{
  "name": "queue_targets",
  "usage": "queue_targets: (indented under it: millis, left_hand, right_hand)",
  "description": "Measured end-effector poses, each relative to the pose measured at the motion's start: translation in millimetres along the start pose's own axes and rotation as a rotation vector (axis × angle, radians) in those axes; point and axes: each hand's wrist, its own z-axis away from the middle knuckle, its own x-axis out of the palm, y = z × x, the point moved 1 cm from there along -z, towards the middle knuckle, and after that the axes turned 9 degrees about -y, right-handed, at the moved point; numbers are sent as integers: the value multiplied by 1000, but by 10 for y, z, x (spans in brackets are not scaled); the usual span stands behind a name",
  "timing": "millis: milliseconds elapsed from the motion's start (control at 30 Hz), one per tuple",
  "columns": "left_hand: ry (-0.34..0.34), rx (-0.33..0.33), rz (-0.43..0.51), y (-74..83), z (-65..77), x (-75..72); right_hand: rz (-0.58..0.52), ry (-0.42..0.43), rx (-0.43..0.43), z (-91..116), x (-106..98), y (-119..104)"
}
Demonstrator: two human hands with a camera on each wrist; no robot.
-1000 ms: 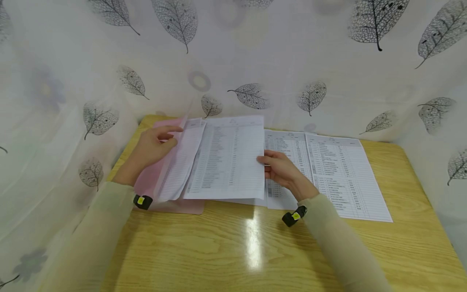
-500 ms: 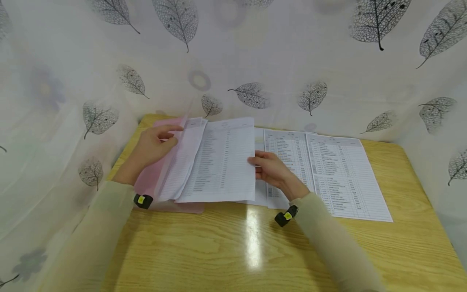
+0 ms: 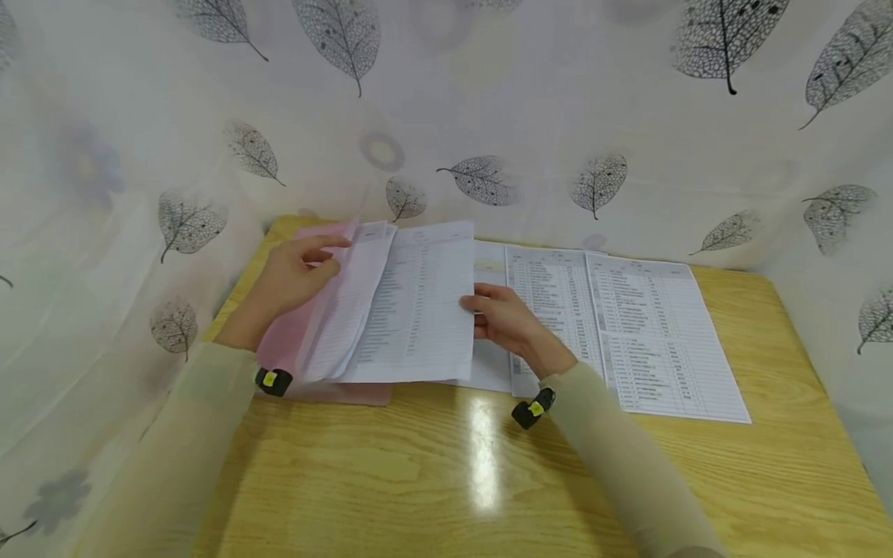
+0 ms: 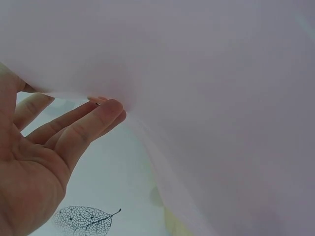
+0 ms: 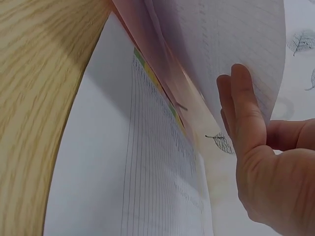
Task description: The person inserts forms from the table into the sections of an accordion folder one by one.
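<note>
A pink folder point(image 3: 286, 349) lies at the left of the table with its cover raised. My left hand point(image 3: 289, 277) holds the cover's edge between thumb and fingers; in the left wrist view the pale pink cover point(image 4: 206, 98) fills most of the picture. Inside the cover lie several printed sheets point(image 3: 356, 298), leaning and overlapping. My right hand point(image 3: 512, 319) pinches the right edge of a printed sheet point(image 3: 418, 302), thumb in front and fingers behind. That sheet point(image 5: 251, 34) stands tilted up off the table in the right wrist view.
Beneath the raised sheet lies another paper point(image 3: 491, 364). To its right are two printed sheets, one partly under my right wrist point(image 3: 551, 287) and one farther right point(image 3: 673, 333). The wooden table point(image 3: 391, 473) meets a leaf-patterned cloth point(image 3: 530, 93) behind and at both sides.
My right hand has moved left with the sheet, bringing it closer to the folder and uncovering more of the paper beneath. My left hand and the raised cover stay in place.
</note>
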Motion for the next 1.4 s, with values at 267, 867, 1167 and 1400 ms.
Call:
queue_targets:
  millis: [267,867,1167,1400]
  left_hand:
    - [2,6,-18,20,-6,-5]
    - [-2,0,-29,72,8,-13]
    - [-1,12,-32,74,-6,-14]
    - [2,16,-20,70,7,-5]
  right_hand:
    - [3,-29,7,-120,204,34]
    - [-8,-5,84,-345,475,117]
    - [-99,52,96,-297,364,96]
    - [-91,40,64,-345,374,117]
